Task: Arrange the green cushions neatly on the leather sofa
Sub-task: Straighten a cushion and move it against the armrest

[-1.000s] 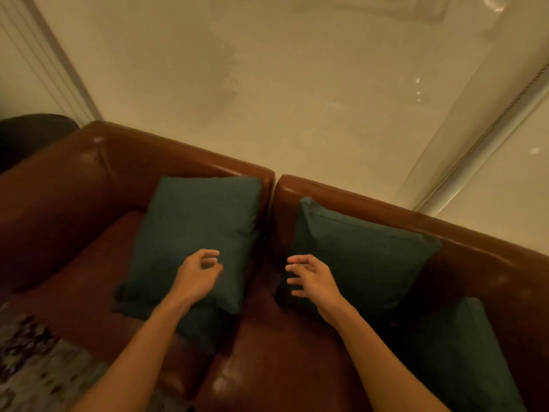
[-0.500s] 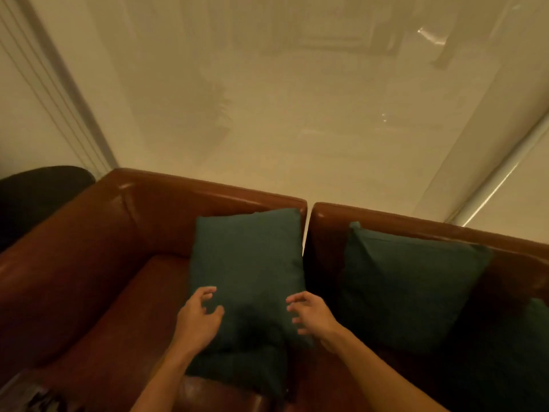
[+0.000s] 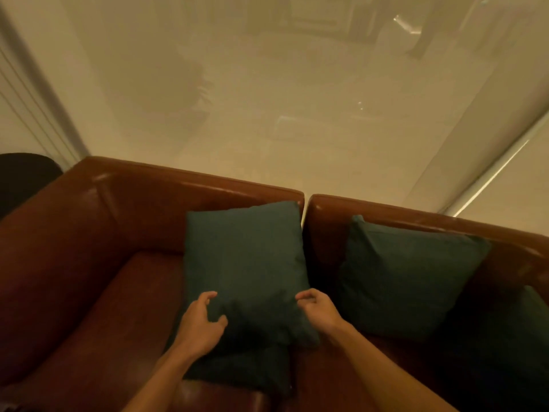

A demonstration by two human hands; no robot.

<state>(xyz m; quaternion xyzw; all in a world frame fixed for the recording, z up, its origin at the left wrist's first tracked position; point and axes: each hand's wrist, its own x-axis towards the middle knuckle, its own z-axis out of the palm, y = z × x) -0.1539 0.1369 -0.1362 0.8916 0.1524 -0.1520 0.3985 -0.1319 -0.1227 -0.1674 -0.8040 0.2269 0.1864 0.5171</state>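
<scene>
A brown leather sofa (image 3: 74, 248) fills the lower half of the head view. A dark green cushion (image 3: 243, 263) leans upright against its back, on top of another green cushion (image 3: 246, 370) lying flat beneath it. My left hand (image 3: 202, 322) is at the upright cushion's lower left edge, fingers curled and apart. At its lower right edge my right hand (image 3: 319, 313) hovers, fingers loosely bent. Neither hand clearly grips it. A second upright green cushion (image 3: 407, 278) leans on the right seat back. A further green cushion (image 3: 511, 346) sits at the far right.
A glossy pale wall panel (image 3: 267, 114) rises behind the sofa. A dark rounded object (image 3: 23, 176) stands beyond the left armrest. A gap (image 3: 303, 215) splits the two backrest sections.
My view has shifted left and up, so the cushions sit lower and further right in frame. Both hands have come to the lower edges of the left upright cushion.
</scene>
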